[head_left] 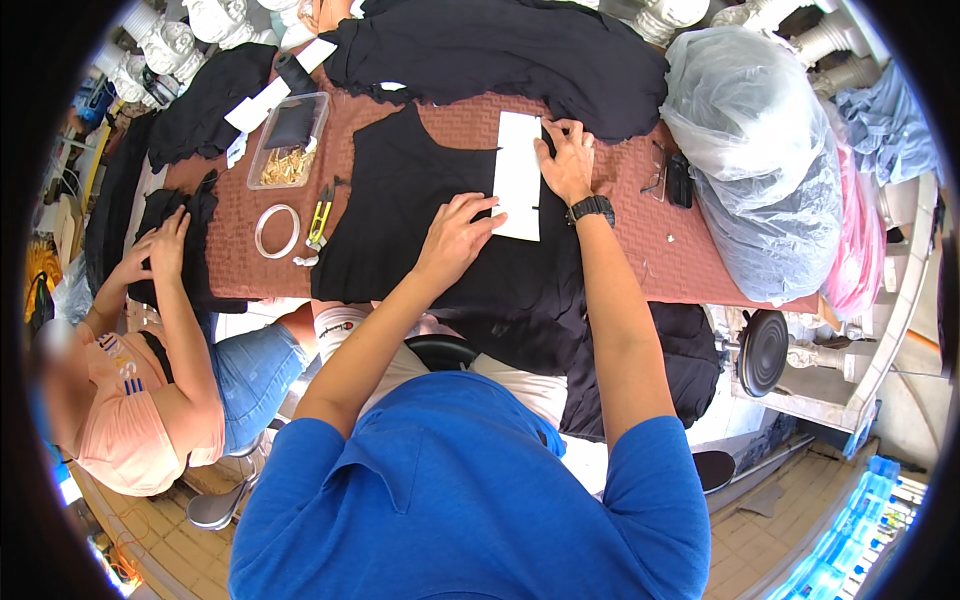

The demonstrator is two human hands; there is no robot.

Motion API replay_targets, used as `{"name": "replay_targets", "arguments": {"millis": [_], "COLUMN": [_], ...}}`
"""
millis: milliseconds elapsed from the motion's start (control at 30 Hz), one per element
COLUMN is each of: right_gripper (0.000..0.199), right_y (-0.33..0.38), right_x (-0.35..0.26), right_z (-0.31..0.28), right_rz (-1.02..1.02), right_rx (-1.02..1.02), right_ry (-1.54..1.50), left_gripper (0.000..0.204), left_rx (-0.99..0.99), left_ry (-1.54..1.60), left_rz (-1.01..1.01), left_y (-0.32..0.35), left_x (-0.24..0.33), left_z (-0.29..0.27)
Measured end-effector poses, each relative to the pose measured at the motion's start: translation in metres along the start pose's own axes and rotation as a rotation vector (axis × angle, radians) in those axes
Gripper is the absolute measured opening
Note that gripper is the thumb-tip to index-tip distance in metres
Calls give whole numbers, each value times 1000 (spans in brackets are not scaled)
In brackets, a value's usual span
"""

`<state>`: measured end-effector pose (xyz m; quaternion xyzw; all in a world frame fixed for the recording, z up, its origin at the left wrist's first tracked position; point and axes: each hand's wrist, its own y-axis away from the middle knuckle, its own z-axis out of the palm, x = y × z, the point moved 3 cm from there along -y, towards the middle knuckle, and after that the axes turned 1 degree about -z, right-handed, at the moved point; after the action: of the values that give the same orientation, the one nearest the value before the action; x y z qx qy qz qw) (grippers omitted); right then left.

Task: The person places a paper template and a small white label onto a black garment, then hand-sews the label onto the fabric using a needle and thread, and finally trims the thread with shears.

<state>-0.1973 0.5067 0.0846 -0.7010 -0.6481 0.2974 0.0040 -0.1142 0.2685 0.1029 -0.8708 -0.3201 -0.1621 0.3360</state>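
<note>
Brown tablecloth (655,262) underlies black fabric (400,205) near apparent balusters (668,14).

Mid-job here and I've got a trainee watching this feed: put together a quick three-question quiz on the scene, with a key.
1. Which wrist wears the black watch?
2. True or false: the yellow cutter lies between the clear ring and the black cloth under the white card.
3. What do the left hand's fingertips touch?
A) the plastic box
B) the white card
C) the eyeglasses

Key: 1. The right; 2. True; 3. B
</note>
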Motion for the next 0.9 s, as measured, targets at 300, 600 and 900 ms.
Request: {"name": "replay_targets", "arguments": {"millis": [300,600,900], "right_gripper": [42,42,41], "right_y": [0,-1,0], "right_x": [0,-1,0], "right_z": [1,2,4], "right_rz": [7,1,-8], "right_rx": [15,29,41], "right_ry": [14,15,19], "left_gripper": [32,39,40], "left_rx": [3,-13,1], "left_ry": [-31,-16,-18], "left_rz": [3,-30,-42], "left_y": [-1,-3,-2], "left_x": [1,9,8], "left_z": [0,-5,-3]}}
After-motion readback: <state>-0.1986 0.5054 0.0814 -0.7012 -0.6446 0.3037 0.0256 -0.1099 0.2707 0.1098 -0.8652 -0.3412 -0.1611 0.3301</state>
